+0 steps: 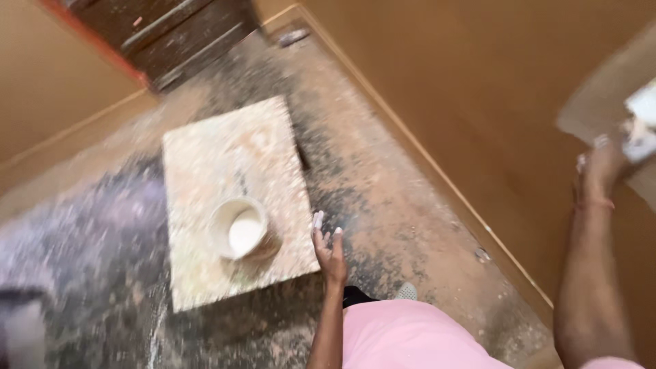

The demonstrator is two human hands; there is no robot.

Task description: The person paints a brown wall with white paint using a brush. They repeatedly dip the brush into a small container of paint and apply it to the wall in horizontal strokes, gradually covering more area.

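My left hand (329,250) hangs open just off the right edge of a speckled square board (229,157), fingers apart and tipped with white. A small bucket of white paste (240,232) stands on that board, a little left of the hand. My right hand (600,171) is raised against the tan wall (492,89) at the far right. It grips a blurred white flat tool (642,126) pressed to a paler patch of the wall (598,99).
The floor (383,205) is dusty and spattered with white. A dark door with a red frame (171,34) stands at the top left. A pale skirting line (437,171) runs along the wall's foot. My pink clothing (410,338) fills the bottom.
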